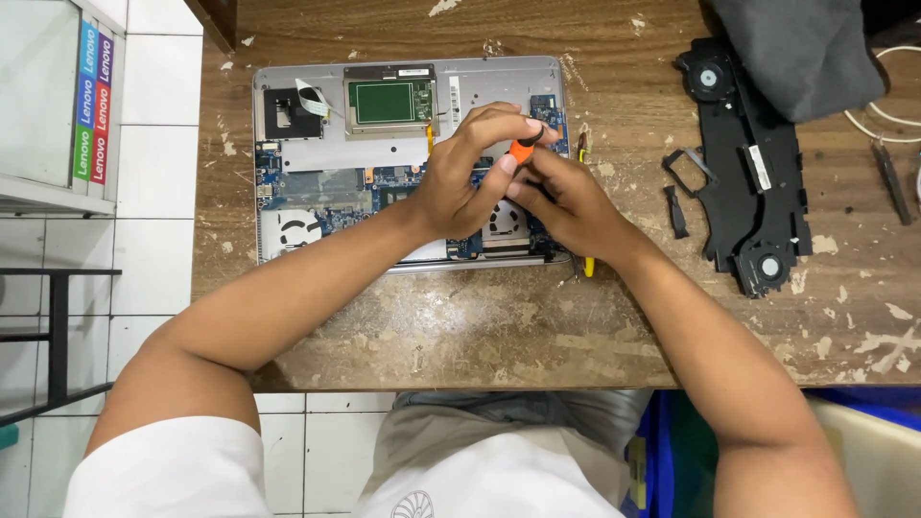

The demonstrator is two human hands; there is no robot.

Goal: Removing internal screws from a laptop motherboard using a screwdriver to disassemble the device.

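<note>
Hands meet over open laptop (317,144): left grip (470,173) clamped on orange screwdriver (521,151), right grip (566,197) pinching just beside it.

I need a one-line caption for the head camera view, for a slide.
Both hands, left hand and right hand, grip an orange-handled tool over an opened laptop on a worn wooden table.

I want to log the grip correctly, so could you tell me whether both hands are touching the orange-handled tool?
Touching. The head view shows the left hand and the right hand both closing fingertips on the orange-handled tool.
</note>
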